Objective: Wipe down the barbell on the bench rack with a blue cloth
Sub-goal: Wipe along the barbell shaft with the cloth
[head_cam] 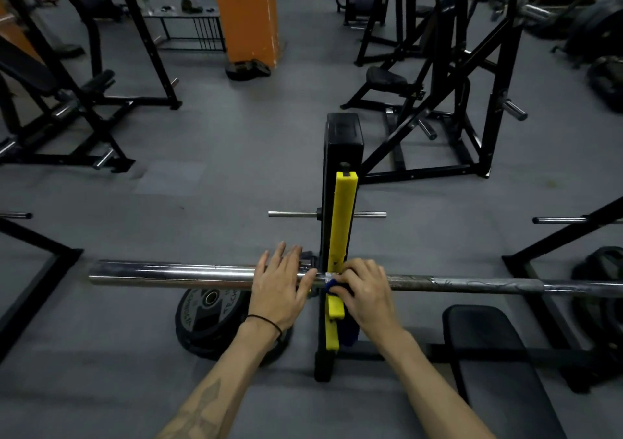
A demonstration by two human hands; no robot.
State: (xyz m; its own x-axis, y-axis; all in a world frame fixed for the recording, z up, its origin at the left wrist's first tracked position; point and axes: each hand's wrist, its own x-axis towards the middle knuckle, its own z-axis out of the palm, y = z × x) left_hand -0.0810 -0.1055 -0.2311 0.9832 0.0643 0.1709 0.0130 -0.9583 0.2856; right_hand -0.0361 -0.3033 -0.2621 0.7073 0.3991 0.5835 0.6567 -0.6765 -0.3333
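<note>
— Where is the barbell (209,274) right now?

— It lies across my view from nine o'clock to three o'clock, resting on the yellow-lined upright (341,236) of the bench rack. The thick chrome sleeve runs toward nine o'clock, the thinner, duller shaft toward three o'clock.

— And your left hand (281,287)?

— Flat on the sleeve, just on the nine o'clock side of the upright. My fingers (286,256) are straight and spread, pointing to twelve o'clock; they press on the bar without curling round it. A black band (266,321) sits on that wrist.

— The right hand (362,295)?

— Just on the three o'clock side of the upright, its fingers curled over the blue cloth (332,285) and pinching it against the shaft. Only a small bunch of the cloth shows past my fingertips, touching the bar right at the upright.

— What else is around?

— A black weight plate (209,314) leans below the sleeve at about seven o'clock from my left hand. The padded bench (485,337) sits at four o'clock, under the shaft. Grey floor (236,176) and black machines fill the twelve o'clock side, with an orange pillar (246,14) far off.
</note>
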